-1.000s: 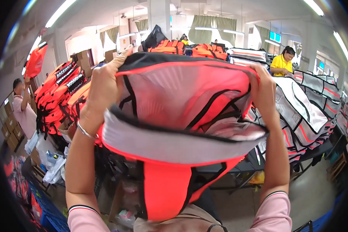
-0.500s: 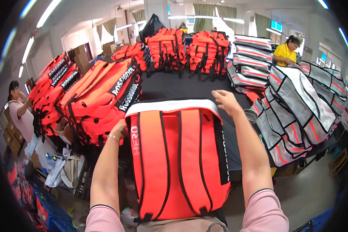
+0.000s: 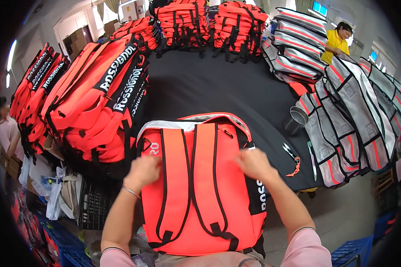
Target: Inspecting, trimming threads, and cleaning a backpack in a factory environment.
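Head view is showing a red backpack (image 3: 202,184) resting at the near edge of a black table (image 3: 205,84), its shoulder straps facing the person. The left hand (image 3: 145,171) is sitting curled over its left side and the right hand (image 3: 256,163) over its right; whether either is gripping cloth, I cannot tell. Stacked red bags (image 3: 96,91) are filling the left, grey bags (image 3: 349,120) are lying right, and snips (image 3: 291,152) are lying between backpack and grey bags. Far right, a co-worker (image 3: 337,44) in yellow is looking down.
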The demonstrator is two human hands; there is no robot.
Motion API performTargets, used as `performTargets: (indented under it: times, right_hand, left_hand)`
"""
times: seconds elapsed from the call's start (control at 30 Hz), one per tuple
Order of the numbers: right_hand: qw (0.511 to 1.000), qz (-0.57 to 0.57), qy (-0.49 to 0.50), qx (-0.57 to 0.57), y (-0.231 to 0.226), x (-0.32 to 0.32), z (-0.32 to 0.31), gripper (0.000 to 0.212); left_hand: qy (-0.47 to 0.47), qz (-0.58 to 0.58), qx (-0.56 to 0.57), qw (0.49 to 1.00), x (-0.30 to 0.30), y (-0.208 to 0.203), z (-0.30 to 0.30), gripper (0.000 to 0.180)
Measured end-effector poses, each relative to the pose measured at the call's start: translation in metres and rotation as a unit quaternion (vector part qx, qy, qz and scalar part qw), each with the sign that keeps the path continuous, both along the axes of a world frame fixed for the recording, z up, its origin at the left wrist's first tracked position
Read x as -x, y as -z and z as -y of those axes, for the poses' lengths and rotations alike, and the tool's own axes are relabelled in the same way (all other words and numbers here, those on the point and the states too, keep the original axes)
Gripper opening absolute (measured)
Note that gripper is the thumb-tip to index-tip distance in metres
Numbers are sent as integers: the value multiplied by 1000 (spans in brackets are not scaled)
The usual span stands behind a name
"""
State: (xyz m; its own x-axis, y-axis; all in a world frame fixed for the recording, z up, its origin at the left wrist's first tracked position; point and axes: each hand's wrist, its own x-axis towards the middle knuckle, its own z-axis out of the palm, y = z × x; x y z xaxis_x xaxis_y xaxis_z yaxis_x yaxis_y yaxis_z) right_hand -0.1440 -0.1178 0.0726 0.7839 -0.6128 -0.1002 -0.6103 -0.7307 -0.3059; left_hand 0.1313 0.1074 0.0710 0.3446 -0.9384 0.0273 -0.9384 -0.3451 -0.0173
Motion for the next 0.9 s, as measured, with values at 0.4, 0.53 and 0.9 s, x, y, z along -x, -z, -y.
performTargets:
  times: [0.4,0.53,0.9]
  right_hand:
    - [957,135,61,250,54,-111,108,10]
    - [921,257,30,291,37,-98,94,10]
    - [799,458,-8,390,-34,-49,27,38]
  left_hand:
    - [93,-217,112,965,28,-22,242,30]
    - [92,-240,78,963,19,-6,252,38]
    - [229,-240,425,842,78,-62,164,40]
